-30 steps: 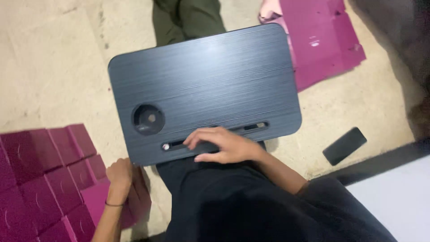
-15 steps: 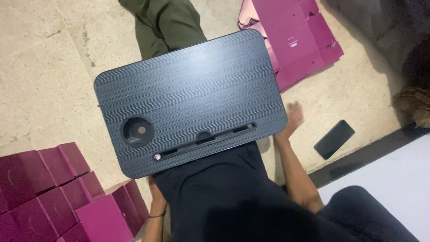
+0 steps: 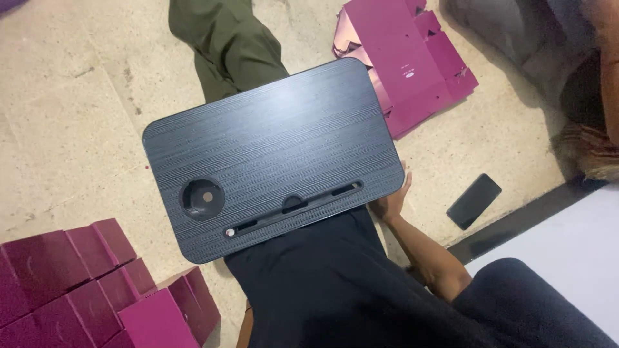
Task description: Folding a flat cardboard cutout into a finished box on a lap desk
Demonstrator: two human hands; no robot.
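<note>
Dark lap desk (image 3: 271, 148) with a brushed, wood-grain top, resting tilted over the lap of a seated person in black clothing (image 3: 322, 290), above a pale stone floor (image 3: 71, 96). Round cup recess (image 3: 202, 198) near the lower left corner of the desk, and beside it a long narrow slot (image 3: 293, 207) running along the near edge.

Right hand (image 3: 392, 201) pressed against the desk's right near corner, partly tucked under the edge — fingers mostly hidden, so impossible to tell whether open or curled. Forearm leading back toward the body. Left hand not visible; only a sliver of arm (image 3: 244, 328) showing at the bottom edge, beneath the dark clothing.

Beyond the desk's far edge, a leg in olive-green trousers (image 3: 225, 48) stretched out on the floor. To the upper right, a loose pile of flat, unfolded magenta cartons (image 3: 406, 58), just beside the desk's far right corner. At the lower left, a cluster of assembled magenta boxes (image 3: 90, 283) packed close together. Black smartphone (image 3: 474, 201) lying face up on the floor to the right of the hand, near it but apart. Another person's arm (image 3: 609, 64) at the far right edge of the frame.
</note>
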